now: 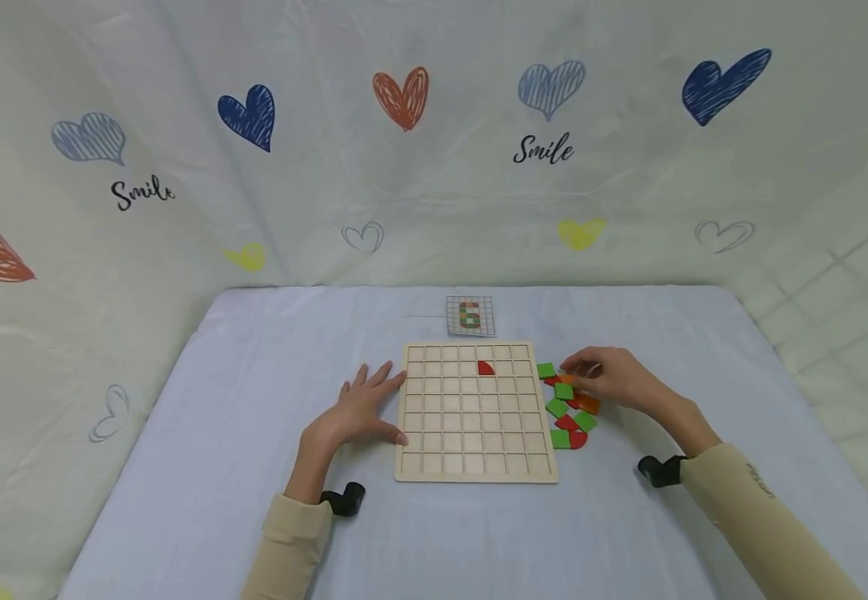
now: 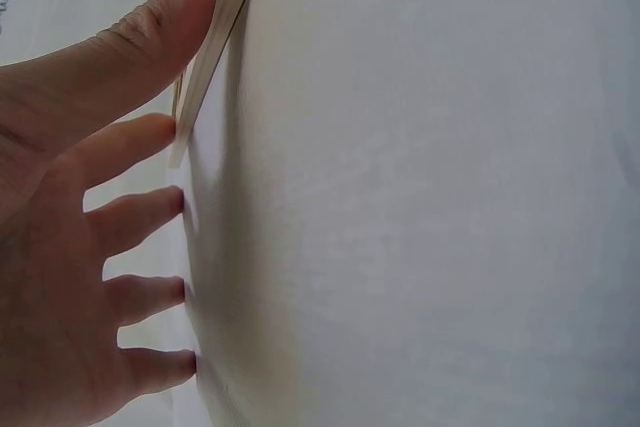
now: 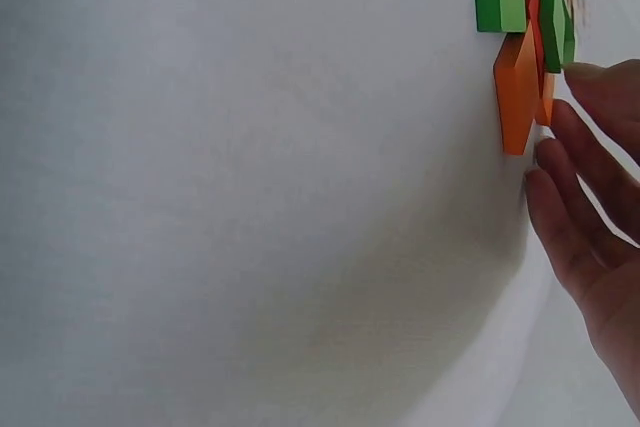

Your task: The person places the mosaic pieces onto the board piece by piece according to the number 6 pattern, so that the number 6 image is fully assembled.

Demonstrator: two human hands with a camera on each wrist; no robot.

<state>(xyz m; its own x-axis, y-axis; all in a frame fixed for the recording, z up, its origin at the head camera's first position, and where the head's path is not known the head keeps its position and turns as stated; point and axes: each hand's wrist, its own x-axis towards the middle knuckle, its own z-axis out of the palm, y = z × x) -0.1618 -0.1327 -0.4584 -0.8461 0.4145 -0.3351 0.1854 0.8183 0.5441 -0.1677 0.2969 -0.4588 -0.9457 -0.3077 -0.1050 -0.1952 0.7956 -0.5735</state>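
Beige sleeves [image 1: 767,521] reach over a white-covered table [image 1: 201,433]. Mid-table lies a gridded wooden board [image 1: 471,405]. At its left edge the left hand [image 1: 360,410] is spread, thumb on the rim, gripping nothing. Beyond its right edge, the right hand [image 1: 617,379] bends its fingers at a pile of green, red and orange pieces [image 1: 564,391]; I cannot tell whether it pinches one. A small patterned card [image 1: 470,316] lies past the board's far edge. One red quarter-round piece [image 1: 485,368] sits within the grid; the step in hand looks like picking another piece, and the next move seems to call for lifting one clear of its neighbours and turning it to fit a cell
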